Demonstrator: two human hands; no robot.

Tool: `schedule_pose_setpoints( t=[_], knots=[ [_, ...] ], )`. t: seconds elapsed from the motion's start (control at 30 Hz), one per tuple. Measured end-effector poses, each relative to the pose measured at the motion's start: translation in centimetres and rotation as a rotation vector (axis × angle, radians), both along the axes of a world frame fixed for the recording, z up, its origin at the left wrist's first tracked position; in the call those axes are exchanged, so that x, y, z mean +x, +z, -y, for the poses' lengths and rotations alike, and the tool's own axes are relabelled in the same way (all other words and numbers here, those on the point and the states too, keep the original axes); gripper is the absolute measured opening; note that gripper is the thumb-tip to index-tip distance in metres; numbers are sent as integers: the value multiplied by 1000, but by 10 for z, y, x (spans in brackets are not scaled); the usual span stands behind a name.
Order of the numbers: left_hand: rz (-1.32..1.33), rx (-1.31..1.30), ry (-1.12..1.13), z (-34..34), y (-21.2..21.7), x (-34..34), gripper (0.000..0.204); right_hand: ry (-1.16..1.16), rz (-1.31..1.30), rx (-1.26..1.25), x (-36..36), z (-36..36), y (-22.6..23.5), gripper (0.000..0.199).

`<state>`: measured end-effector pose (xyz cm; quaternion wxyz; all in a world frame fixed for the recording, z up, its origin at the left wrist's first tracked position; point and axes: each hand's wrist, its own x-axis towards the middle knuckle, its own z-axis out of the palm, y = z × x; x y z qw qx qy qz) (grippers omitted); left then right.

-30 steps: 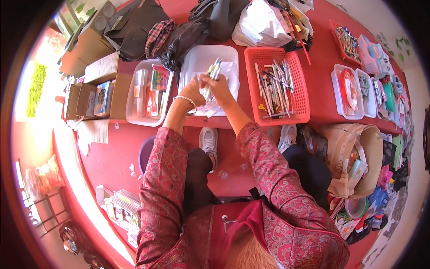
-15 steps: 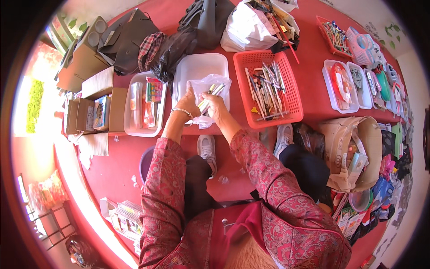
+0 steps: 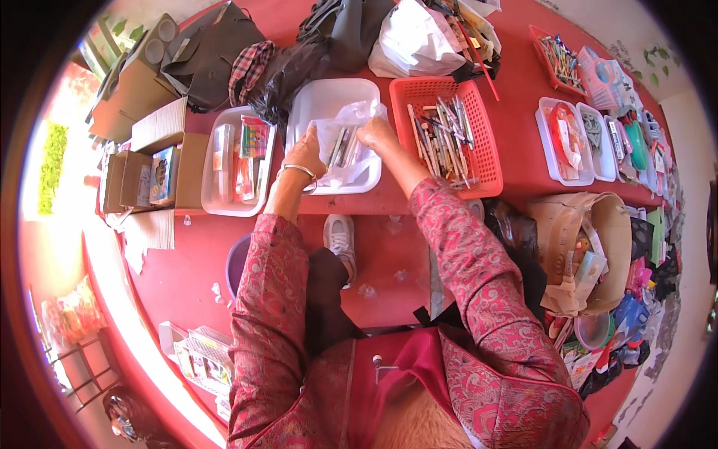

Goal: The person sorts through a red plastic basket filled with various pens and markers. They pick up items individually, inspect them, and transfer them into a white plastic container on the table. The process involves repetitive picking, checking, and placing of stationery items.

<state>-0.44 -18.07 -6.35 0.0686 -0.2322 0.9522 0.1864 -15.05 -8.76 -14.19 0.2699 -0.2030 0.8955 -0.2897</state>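
Note:
A clear plastic bag (image 3: 326, 130) is spread over the near part of a white plastic tub (image 3: 313, 95). Several pens (image 3: 345, 146) lie in the bag, side by side and slanted. My left hand (image 3: 305, 155) is closed on the bag's left side, a bangle (image 3: 301, 170) round the wrist. At the upper right edge of the bag, my right hand (image 3: 378, 135) pinches the plastic with bent fingers. Just right of that hand stands a red perforated basket (image 3: 490, 142) holding many loose pens (image 3: 445, 138).
Left of the tub sits a clear container (image 3: 215, 191) with packaged stationery, then an open cardboard box (image 3: 193, 176). Black bags (image 3: 288, 75) and a white bag (image 3: 411, 41) line the back. A large carton (image 3: 553, 247) stands on the right, near small trays (image 3: 550, 142).
My right hand has let go of the pens and moved right and up to the bag's edge. The bag is now spread wider, with the pens lying in it.

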Motion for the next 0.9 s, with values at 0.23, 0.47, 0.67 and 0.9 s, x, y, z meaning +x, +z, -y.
schedule_pose_setpoints(
  t=[0.23, 0.47, 0.67, 0.9],
  knots=[
    [-250, -163, 55, 11, 12, 4, 55, 191, -387, 82, 21, -23, 85, 24],
    [84, -126, -64, 7, -3, 11, 47, 269, 105, 94, 25, -43, 77, 31],
    [-33, -107, -90, -2, 12, 0, 53, 320, 369, -95, -9, -55, 79, 35],
    [-65, -193, -60, 3, 28, 3, 25, 138, 339, -277, -77, -127, 115, 28]
  ],
)
